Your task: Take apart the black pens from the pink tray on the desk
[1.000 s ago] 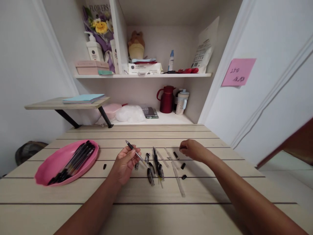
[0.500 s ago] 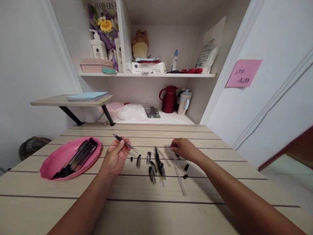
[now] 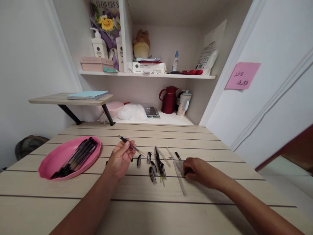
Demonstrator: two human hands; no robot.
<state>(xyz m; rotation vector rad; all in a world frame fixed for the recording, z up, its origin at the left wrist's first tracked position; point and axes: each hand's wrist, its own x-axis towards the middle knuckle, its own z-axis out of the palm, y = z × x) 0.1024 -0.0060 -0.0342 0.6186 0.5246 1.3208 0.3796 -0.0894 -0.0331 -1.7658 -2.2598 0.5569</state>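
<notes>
My left hand (image 3: pixel 122 156) is closed around a pen refill with a black grip and tip (image 3: pixel 123 139), held slanting above the table, tip to the upper left. My right hand (image 3: pixel 201 171) is low over the table at the right of the pen parts, fingers bent together; something dark shows under them, but I cannot make it out. Between the hands lie several clear-and-black pen caps (image 3: pixel 153 175), dark refills (image 3: pixel 157 160) and clear pen barrels (image 3: pixel 180 181). A short black piece (image 3: pixel 177 155) lies beyond my right hand.
A pink scalloped dish (image 3: pixel 45 164) with several black pens stands at the left on the slatted table (image 3: pixel 151 215). Behind it is a small raised shelf (image 3: pixel 53 99) with blue paper. A red jug (image 3: pixel 168 101) and a cup (image 3: pixel 184 103) stand in the back cabinet.
My right hand has moved down and toward me, onto the spot where two small black pieces lay, uncovering the short black piece. My left hand has shifted slightly right with the refill.
</notes>
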